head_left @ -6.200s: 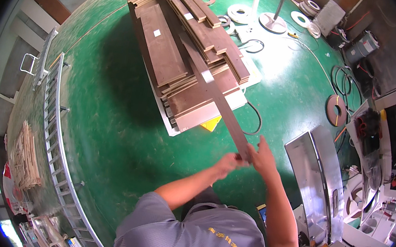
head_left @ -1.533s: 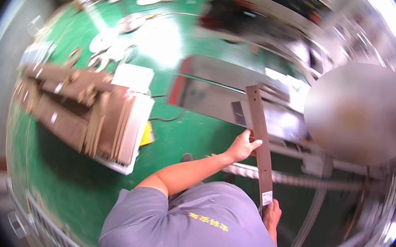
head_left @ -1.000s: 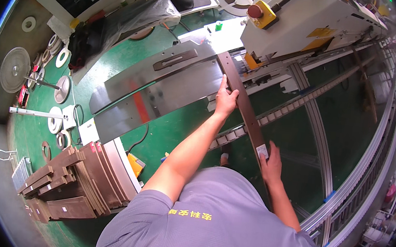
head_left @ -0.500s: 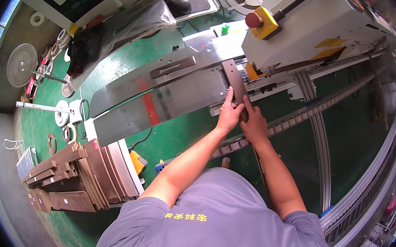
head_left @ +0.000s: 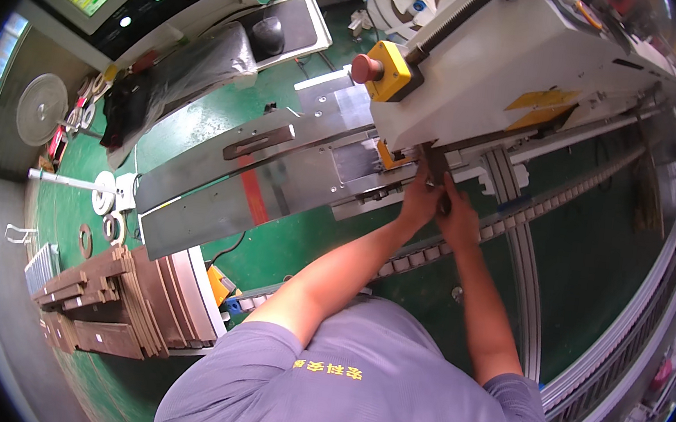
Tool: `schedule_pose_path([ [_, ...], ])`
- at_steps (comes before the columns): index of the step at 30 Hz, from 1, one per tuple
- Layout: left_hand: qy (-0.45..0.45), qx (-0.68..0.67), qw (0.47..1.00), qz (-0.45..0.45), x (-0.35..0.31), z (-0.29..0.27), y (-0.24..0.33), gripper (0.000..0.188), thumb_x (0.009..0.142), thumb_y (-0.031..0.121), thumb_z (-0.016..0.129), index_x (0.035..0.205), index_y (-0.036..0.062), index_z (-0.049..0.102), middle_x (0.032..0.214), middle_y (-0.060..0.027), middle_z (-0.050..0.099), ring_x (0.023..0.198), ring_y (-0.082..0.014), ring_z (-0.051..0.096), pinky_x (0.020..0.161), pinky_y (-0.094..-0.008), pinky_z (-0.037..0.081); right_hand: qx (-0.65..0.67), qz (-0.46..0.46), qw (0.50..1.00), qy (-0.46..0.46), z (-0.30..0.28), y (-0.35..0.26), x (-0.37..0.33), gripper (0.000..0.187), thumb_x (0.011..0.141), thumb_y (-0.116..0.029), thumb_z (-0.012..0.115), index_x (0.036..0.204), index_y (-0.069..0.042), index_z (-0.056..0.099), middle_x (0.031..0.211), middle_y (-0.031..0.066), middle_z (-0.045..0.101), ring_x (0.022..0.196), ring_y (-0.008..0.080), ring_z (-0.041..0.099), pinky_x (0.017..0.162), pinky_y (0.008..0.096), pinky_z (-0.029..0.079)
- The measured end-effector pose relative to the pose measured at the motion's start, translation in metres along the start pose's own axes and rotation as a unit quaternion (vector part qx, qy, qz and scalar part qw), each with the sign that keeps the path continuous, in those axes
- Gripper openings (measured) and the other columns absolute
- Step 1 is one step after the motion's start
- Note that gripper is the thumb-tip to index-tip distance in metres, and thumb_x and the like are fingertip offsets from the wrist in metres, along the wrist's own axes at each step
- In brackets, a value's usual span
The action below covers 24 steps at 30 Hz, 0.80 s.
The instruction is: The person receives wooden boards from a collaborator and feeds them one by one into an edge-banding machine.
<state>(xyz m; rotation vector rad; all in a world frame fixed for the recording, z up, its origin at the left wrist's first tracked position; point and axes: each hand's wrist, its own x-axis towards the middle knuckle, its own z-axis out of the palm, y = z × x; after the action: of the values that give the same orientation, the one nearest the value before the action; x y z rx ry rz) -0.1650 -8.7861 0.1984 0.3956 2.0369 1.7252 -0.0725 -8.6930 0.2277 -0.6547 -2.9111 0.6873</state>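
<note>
Close together, both my hands grip the near end of a dark brown flat strip (head_left: 438, 165) with holes in it. My left hand (head_left: 418, 201) is closed on its left side, and my right hand (head_left: 461, 218) on its right side, fingers pointing away from me. The strip's far end lies under the lower edge of a white machine housing (head_left: 467, 84) and is partly hidden. Left of my hands stretches a long grey metal bed (head_left: 215, 206) with a red stripe across it. An orange-yellow bracket (head_left: 394, 156) shows just beyond my left hand.
A red button on a yellow box (head_left: 386, 71) juts from the housing. A chain-like conveyor (head_left: 510, 223) and an aluminium rail (head_left: 523, 288) run beside my right arm. Brown boards (head_left: 118, 303) are stacked at lower left. A mouse (head_left: 268, 36) rests on a pad at the back.
My hands have moved rightward with the brown strip, from over the metal bed to beneath the housing's edge. My view has shifted, so the housing appears closer.
</note>
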Motion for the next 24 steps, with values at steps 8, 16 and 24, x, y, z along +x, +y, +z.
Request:
schedule_pose_path([
  [8, -0.188, 0.256, 0.946, 0.068, 0.065, 0.043, -0.031, 0.086, 0.079, 0.047, 0.071, 0.141, -0.0034, 0.039, 0.132, -0.0303, 0.051, 0.119, -0.0387, 0.052, 0.102, -0.0501, 0.04, -0.025, -0.042, 0.997, 0.06, -0.006, 0.083, 0.051, 0.068, 0.078, -0.021, 0.073, 0.138, -0.004, 0.047, 0.126, 0.0204, 0.057, 0.118, 0.0387, 0.054, 0.101, 0.0452, 0.044],
  [16, -0.062, -0.153, 0.986, 0.032, -0.147, -0.303, -0.014, 0.034, 0.092, 0.022, 0.063, 0.121, 0.0029, 0.061, 0.098, -0.0085, 0.07, 0.086, -0.0147, 0.069, 0.076, -0.0302, 0.056, -0.392, 0.11, 0.912, 0.056, 0.034, 0.051, -0.029, 0.063, 0.102, -0.044, 0.04, 0.151, -0.005, 0.03, 0.152, 0.0205, 0.035, 0.137, 0.0389, 0.036, 0.11, 0.0529, 0.031],
  [24, 0.78, 0.077, 0.603, -0.15, -0.41, -0.756, -0.282, 0.035, 0.089, 0.032, 0.067, 0.105, 0.0029, 0.06, 0.095, -0.0133, 0.068, 0.085, -0.0288, 0.066, 0.079, -0.0391, 0.052, -0.278, -0.162, 0.947, -0.008, 0.123, -0.121, -0.106, 0.061, 0.103, -0.042, 0.035, 0.152, -0.006, 0.028, 0.155, 0.02, 0.03, 0.142, 0.0405, 0.027, 0.116, 0.0506, 0.02],
])
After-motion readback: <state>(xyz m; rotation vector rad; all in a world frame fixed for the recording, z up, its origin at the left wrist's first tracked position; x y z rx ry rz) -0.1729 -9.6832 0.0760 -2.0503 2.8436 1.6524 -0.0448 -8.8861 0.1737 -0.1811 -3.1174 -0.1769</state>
